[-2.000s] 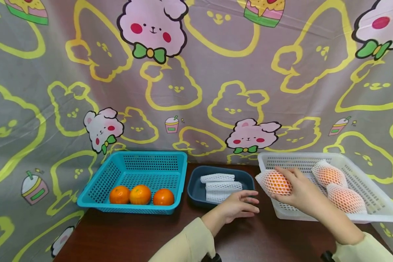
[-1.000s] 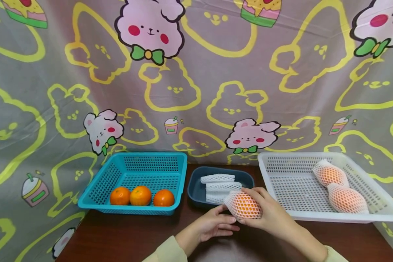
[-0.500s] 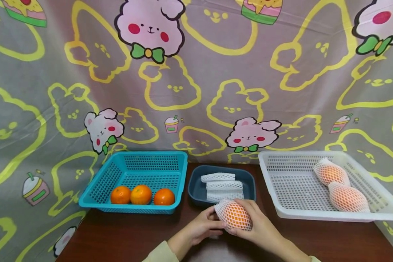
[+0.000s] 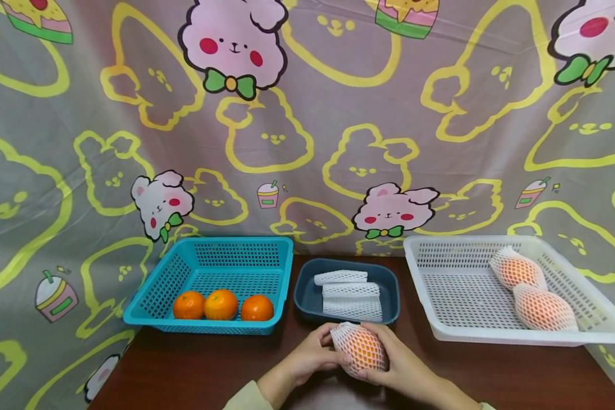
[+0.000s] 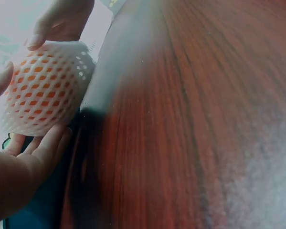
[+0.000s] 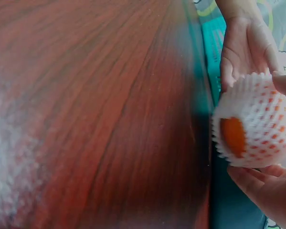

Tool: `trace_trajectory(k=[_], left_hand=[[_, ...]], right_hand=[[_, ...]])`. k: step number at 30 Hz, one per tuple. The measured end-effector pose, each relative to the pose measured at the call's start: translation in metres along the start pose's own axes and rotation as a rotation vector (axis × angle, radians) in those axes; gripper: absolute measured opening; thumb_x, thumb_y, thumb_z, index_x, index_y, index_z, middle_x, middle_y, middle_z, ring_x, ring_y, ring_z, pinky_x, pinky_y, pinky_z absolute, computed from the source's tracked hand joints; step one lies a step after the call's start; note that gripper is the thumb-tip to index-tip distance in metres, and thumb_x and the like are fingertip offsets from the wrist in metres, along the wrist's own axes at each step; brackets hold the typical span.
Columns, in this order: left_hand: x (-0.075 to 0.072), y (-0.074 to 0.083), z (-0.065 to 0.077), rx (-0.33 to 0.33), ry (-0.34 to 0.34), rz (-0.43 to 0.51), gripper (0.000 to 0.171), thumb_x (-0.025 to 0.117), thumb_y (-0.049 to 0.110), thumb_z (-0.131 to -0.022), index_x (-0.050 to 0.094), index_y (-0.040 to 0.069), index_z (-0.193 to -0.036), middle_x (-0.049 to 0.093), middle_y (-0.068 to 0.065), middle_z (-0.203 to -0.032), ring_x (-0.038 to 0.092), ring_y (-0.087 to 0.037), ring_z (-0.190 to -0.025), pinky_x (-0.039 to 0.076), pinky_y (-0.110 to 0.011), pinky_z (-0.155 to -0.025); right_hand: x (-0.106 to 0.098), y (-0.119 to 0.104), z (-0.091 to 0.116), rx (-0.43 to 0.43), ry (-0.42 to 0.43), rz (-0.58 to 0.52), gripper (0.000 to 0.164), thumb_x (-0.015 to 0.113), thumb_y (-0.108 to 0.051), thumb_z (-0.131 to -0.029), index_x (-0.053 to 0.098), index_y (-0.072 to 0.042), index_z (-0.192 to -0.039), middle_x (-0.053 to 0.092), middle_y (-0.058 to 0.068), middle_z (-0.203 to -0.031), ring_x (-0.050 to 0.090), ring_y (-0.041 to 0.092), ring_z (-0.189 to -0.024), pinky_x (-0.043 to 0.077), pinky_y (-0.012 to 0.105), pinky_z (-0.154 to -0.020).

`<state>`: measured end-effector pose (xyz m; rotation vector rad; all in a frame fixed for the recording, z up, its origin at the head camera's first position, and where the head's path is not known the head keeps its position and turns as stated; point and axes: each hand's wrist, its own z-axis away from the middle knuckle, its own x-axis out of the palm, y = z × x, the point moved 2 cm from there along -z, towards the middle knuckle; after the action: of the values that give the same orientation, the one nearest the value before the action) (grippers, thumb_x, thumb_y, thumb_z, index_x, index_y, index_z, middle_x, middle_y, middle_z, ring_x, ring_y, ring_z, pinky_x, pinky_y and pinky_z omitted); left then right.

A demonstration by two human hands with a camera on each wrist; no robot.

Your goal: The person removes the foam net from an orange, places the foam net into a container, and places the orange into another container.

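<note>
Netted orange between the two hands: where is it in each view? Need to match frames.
Head: netted orange low, just right of centre, between left hand and right hand.
Left wrist: netted orange in the upper left, one hand above, one below.
Right wrist: netted orange near the right edge, about mid-height; bare orange skin shows at the net's opening.
Shared landmark: the brown tabletop, in all three.

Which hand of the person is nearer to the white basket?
The right hand is nearer. It holds the right side of the netted orange, to the left of the white basket; the left hand holds the orange's left side, farther from the basket.
</note>
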<state>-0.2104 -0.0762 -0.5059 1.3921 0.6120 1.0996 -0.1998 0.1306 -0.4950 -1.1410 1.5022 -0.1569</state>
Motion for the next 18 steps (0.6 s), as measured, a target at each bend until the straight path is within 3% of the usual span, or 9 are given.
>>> trace_trajectory(k=[8,18], left_hand=[[0.0020,0.0026,0.0027,0.104,0.010,-0.101,0.050,0.074,0.004,-0.076,0.052,-0.001,-0.120,0.059,-0.011,-0.113,0.061,-0.025,-0.095,0.051,-0.032,-0.075],[0.0072,0.0049,0.0038,0.243,0.018,-0.306,0.045,0.077,0.008,-0.075,0.061,0.006,-0.117,0.063,-0.005,-0.108,0.062,-0.020,-0.091,0.051,-0.029,-0.076]], right_hand=[[-0.0010,-0.0003,0.0000,0.005,-0.074,0.014,0.070,0.070,-0.052,-0.076,0.040,-0.022,-0.131,0.045,-0.008,-0.121,0.049,0.009,-0.102,0.047,0.029,-0.081],[-0.0058,-0.0051,-0.0041,-0.132,0.037,0.057,0.065,0.071,-0.045,-0.078,0.048,-0.013,-0.130,0.047,-0.008,-0.124,0.050,0.012,-0.109,0.047,0.032,-0.085]])
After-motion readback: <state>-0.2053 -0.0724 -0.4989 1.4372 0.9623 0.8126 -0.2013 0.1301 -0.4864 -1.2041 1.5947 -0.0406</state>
